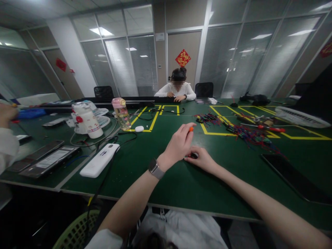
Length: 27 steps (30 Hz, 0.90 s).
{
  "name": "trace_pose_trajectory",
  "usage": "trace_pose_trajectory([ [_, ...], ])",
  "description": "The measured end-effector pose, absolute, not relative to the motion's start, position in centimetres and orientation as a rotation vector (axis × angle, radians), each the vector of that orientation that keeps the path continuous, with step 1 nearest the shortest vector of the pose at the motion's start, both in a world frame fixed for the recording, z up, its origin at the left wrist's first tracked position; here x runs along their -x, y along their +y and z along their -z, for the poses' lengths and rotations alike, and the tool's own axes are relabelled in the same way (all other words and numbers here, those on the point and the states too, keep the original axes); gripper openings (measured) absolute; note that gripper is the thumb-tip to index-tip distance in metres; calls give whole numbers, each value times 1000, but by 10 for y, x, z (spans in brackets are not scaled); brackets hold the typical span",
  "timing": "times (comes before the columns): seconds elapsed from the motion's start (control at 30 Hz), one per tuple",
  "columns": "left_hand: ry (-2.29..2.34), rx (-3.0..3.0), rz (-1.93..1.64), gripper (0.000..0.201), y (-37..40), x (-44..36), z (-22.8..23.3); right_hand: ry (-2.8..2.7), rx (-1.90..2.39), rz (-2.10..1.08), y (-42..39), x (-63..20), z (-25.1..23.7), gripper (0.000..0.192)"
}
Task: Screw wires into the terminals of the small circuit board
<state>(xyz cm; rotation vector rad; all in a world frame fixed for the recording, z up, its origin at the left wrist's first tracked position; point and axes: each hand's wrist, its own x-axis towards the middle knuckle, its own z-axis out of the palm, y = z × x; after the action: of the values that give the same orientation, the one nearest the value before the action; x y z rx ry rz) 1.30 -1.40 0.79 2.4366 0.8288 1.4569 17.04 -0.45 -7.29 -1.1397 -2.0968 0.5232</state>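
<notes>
right hand (203, 159) resting on the green tabletop (166, 185), its grip closed about a small dark piece (193, 156), left hand (179, 143) just above, grip clamped on an orange-tipped item (191, 129), tangled wires (246, 135) beyond to the right, a person in white (190, 92) opposite

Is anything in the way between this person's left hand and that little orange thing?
Nothing visible is: the small orange item shows right at the fingers of the left hand. The right hand sits lower, close to the green table, not between them.
</notes>
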Motion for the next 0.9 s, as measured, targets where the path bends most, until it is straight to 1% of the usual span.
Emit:
trace_pose_trajectory([
  [0.07,739,-2305,-1455,24,-9,-11,-8,-2102,1150,-515,-5,-170,73,7],
  [0.17,977,-2317,-1601,12,-4,-5,-8,-2105,1154,-515,-5,-169,72,6],
  [0.27,1176,-2377,-1655,17,-4,-2,-8,-2109,1147,-519,-6,-169,71,6],
  [0.3,1144,-2377,-1625,18,-4,-1,-8,-2114,1144,-516,-6,-169,70,6],
  [0.43,829,-2202,-1458,36,3,0,-5,-2135,1139,-506,-6,-170,69,6],
  [0.5,858,-2176,-1493,34,6,2,-4,-2136,1147,-510,-7,-170,69,7],
  [0.6,1132,-2285,-1663,23,6,5,-5,-2137,1161,-504,-7,-169,69,7],
  [0.67,1239,-2361,-1666,26,2,6,-6,-2139,1161,-499,-8,-168,69,7],
  [0.77,1114,-2381,-1577,34,-2,6,-6,-2148,1143,-503,-8,-167,69,10],
  [0.9,767,-2091,-1514,44,4,1,-2,-2153,1135,-476,-8,-166,71,11],
])
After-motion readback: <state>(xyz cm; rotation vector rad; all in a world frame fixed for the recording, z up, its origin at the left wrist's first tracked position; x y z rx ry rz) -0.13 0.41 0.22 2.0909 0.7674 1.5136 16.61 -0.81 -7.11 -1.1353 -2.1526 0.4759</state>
